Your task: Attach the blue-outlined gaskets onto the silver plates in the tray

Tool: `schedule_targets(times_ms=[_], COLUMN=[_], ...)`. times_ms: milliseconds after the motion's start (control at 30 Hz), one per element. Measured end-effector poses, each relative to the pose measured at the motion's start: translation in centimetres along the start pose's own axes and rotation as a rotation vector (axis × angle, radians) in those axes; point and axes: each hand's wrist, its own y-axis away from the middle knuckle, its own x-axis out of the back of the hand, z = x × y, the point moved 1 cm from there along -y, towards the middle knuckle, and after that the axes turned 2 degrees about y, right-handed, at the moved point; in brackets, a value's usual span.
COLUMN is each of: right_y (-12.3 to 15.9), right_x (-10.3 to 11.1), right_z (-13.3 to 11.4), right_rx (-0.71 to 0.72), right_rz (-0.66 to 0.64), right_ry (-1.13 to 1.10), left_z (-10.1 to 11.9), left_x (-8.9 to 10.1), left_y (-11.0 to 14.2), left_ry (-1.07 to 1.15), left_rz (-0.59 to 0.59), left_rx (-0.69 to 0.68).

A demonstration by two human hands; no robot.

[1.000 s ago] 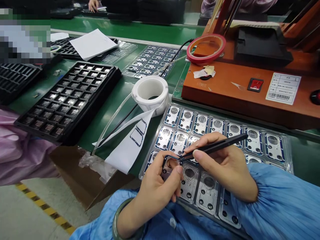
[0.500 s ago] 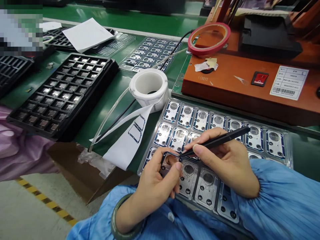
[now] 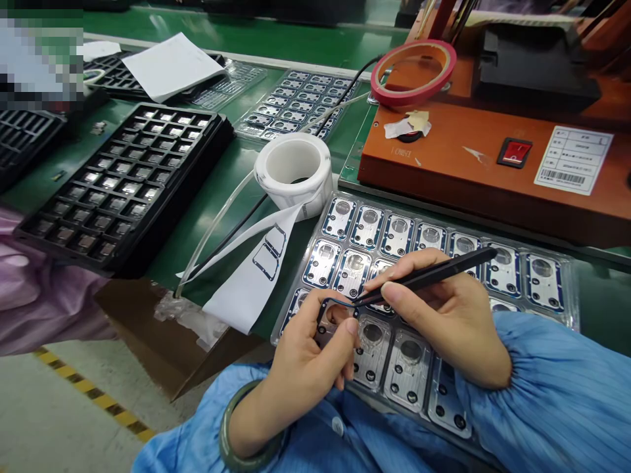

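My left hand (image 3: 315,351) pinches a small metal plate (image 3: 339,314) with a round hole and a dark blue strip along its upper edge; the fingers hide part of it. In my right hand (image 3: 438,309) is a pair of black tweezers (image 3: 434,272), held like a pen, with the tips at the plate's upper right corner. Beneath both hands lies a clear plastic tray (image 3: 569,309) of similar silver plates, several with blue borders. Left of it, a roll of white backing tape (image 3: 293,174) trails a strip (image 3: 246,295) carrying dark frame-shaped stickers.
A black tray (image 3: 162,217) of small metal parts stands at the left, beside another person's pink sleeve (image 3: 49,295). An orange machine (image 3: 473,171) with a red tape roll (image 3: 414,98) on it fills the upper right. Below the table edge sits a cardboard box (image 3: 142,341).
My right hand and the tweezers have shifted very slightly, the tips staying at the plate's corner. The left hand keeps its hold in place.
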Motion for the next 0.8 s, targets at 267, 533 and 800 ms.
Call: schedule_targets(times_ms=[267,533,800], right_y=[-0.08,-0.07,0.10], right_x=[-0.27,-0.30,-0.28], right_z=[-0.15,-0.18,-0.24], right_rx=[-0.003,-0.058,-0.083], right_rz=[-0.035,-0.078,-0.089], right_ry=[-0.035,-0.079,-0.111], left_z=[-0.73,-0.87,-0.94], left_x=[0.77,0.73,0.66], left_y=[-0.42,-0.52,-0.31], left_ry=[-0.103,-0.109,-0.103], left_rz=[-0.180,-0.182,-0.171], left_rx=[-0.038,-0.050,-0.060])
